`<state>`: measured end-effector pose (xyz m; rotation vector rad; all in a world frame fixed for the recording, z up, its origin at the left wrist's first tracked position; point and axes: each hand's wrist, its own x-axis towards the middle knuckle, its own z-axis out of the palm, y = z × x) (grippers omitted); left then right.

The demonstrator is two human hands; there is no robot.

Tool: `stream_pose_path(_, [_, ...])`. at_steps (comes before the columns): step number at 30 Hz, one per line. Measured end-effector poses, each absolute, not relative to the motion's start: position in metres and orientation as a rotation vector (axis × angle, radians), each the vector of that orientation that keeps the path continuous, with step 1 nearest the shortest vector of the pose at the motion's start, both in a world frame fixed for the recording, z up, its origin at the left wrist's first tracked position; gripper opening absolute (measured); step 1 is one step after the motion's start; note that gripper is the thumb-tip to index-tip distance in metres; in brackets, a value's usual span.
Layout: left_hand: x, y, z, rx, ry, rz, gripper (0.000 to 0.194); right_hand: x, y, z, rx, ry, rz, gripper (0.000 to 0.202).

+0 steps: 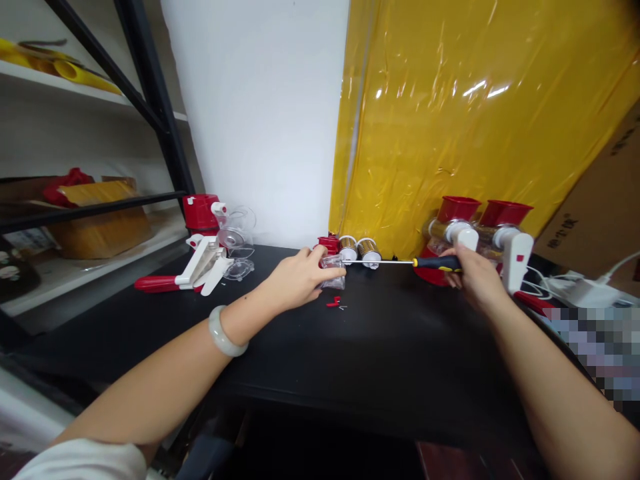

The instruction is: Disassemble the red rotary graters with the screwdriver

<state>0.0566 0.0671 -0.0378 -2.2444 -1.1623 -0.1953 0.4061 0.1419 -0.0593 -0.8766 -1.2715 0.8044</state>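
My left hand (299, 277) is closed around a clear plastic part (334, 279) over the middle of the black table. In my right hand (475, 275) is a screwdriver (437, 263) with a black and yellow handle, its long shaft lying level and pointing left. The tip reaches the clear part by my left fingers; whether it sits in a screw cannot be made out. Just below lie a small red piece (333, 303) and a tiny metal piece (343, 307). Behind my left hand stand a red part (329, 244) and two grater drums (369, 252).
Two red and white rotary graters (517, 247) stand at the right, near a white power strip (590, 293). On the left are a white and red handle piece (200, 267), a red housing (201, 213) and clear parts (237, 237). A shelf (90, 273) borders the left; a cardboard box (595, 193) leans right.
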Motion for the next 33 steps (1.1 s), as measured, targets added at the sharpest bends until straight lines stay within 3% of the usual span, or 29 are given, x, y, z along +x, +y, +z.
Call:
stream_pose_path(3, [0.057,0.067,-0.037,-2.239,-1.163,-0.189,0.062,0.405,0.14,-0.06,-0.76,-1.23,0.884,0.025])
stream_pose_path(6, [0.057,0.067,-0.038,-2.239,-1.175,-0.183,0.061,0.403,0.132,-0.056,-0.541,-1.184,1.038,0.042])
stream_pose_path(8, [0.057,0.067,-0.038,-2.239,-1.179,-0.181,0.061,0.402,0.129,-0.053,-0.493,-1.193,1.083,0.041])
stream_pose_path(10, [0.057,0.067,-0.038,-2.238,-1.178,-0.181,0.06,0.403,0.131,-0.052,-0.546,-1.213,1.07,0.029])
stream_pose_path(14, [0.056,0.068,-0.039,-2.239,-1.165,-0.188,0.061,0.407,0.141,-0.059,-0.787,-1.282,0.884,0.045])
stream_pose_path(17, [0.056,0.068,-0.038,-2.239,-1.158,-0.191,0.061,0.407,0.141,-0.061,-0.742,-1.246,0.894,0.022])
stream_pose_path(20, [0.056,0.068,-0.038,-2.241,-1.153,-0.195,0.061,0.405,0.133,-0.056,-0.562,-1.193,1.056,0.033])
stream_pose_path(22, [0.056,0.068,-0.038,-2.242,-1.151,-0.196,0.061,0.404,0.131,-0.053,-0.52,-1.198,1.083,0.03])
stream_pose_path(24, [0.056,0.068,-0.038,-2.241,-1.153,-0.199,0.06,0.405,0.132,-0.052,-0.608,-1.212,1.025,0.025])
stream_pose_path(27, [0.055,0.068,-0.039,-2.249,-1.15,-0.205,0.061,0.408,0.139,-0.057,-0.841,-1.28,0.88,0.041])
stream_pose_path(33, [0.055,0.068,-0.039,-2.248,-1.151,-0.212,0.061,0.406,0.142,-0.06,-0.762,-1.194,0.856,0.023])
